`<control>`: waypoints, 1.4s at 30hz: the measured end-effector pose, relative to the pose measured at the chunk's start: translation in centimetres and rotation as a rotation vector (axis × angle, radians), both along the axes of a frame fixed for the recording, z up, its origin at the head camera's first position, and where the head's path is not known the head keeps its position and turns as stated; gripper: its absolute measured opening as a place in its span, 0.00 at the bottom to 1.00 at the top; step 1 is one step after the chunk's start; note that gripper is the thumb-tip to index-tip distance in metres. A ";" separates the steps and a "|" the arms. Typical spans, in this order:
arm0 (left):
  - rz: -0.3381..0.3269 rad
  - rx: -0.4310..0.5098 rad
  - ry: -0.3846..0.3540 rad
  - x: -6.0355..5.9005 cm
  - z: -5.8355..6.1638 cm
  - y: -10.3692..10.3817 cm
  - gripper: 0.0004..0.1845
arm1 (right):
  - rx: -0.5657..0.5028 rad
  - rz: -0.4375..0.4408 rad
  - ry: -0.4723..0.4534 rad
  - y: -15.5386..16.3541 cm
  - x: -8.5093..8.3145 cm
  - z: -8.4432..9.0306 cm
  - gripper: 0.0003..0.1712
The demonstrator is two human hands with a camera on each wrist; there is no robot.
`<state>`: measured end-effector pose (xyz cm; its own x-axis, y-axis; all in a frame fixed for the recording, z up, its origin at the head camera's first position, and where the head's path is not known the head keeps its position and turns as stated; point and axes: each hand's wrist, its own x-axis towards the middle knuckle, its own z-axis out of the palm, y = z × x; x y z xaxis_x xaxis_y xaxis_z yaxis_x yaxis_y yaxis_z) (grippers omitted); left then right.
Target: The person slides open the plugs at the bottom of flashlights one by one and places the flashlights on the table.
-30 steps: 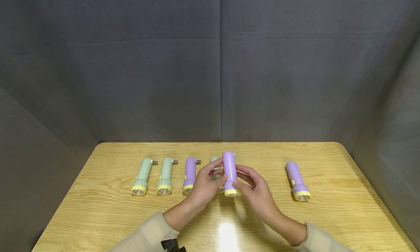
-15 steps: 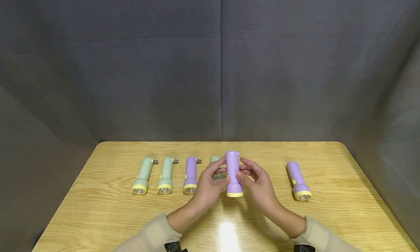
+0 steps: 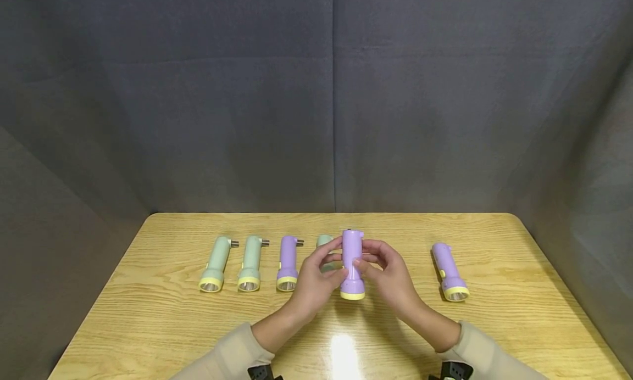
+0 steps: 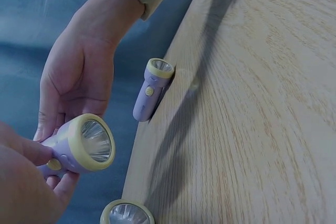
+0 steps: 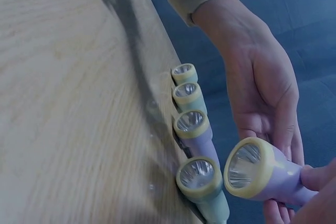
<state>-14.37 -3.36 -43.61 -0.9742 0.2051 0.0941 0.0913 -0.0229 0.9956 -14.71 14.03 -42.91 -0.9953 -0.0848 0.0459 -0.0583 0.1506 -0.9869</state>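
**Torch between two hands, closer neighbours on the left**

The torch (image 3: 353,253) is hanging just right of the middle of the head view, apparently off the table (image 3: 494,341), and its long axis is running nearly straight up and down the frame. Its yellow lens rim is pointing toward the lower edge, its tail toward the top. Neither hand is nearer: the left hand (image 3: 316,284) is clamping its left side and the right hand (image 3: 393,278) its right, each thumb pressing the front of the barrel. In the left wrist view the left thumb is lying right beside the yellow switch (image 4: 54,164); whether it is pushing it, I can't tell.

A green torch (image 3: 325,240) is lying just left, partly hidden by the left fingers. Further left, a purple one (image 3: 287,259) and two more green ones (image 3: 251,259) are continuing the row. A lone purple one (image 3: 447,264) is lying well apart at right, bare wood stretching between. The table's far edge is crossing just above the tail; more wood is opening toward the lower middle.
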 end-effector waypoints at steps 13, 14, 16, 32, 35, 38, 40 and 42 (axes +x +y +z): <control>0.010 0.049 0.002 -0.2 0.2 -0.1 0.24 | 0.041 0.016 0.026 0.3 -0.4 0.4 0.26; 0.015 0.047 0.004 -0.3 0.2 -0.1 0.22 | 0.037 0.011 0.030 0.3 -0.3 0.4 0.25; 0.023 0.039 0.011 -0.3 0.3 -0.2 0.20 | 0.026 0.002 0.035 0.2 -0.3 0.4 0.24; 0.033 0.052 0.044 -0.6 0.6 -0.5 0.14 | -0.039 0.086 0.095 0.5 0.0 0.3 0.27; 0.028 0.063 0.056 -0.6 0.6 -0.5 0.13 | -0.045 0.088 0.103 0.5 0.0 0.2 0.26; 0.021 0.070 0.053 -0.7 0.6 -0.6 0.13 | -0.036 0.091 0.115 0.6 0.0 0.2 0.25; 0.014 0.072 0.034 -0.7 0.7 -0.6 0.13 | -0.031 0.097 0.125 0.7 0.0 0.2 0.25; 0.002 0.082 0.012 -0.7 0.9 -0.6 0.13 | -0.028 0.105 0.136 0.7 0.0 0.3 0.24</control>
<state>-15.08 -4.01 -42.69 -0.9733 0.1943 0.1220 0.1033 -0.1037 0.9892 -14.67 14.76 -42.63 -0.9656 -0.1850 0.1830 -0.2053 0.1094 -0.9726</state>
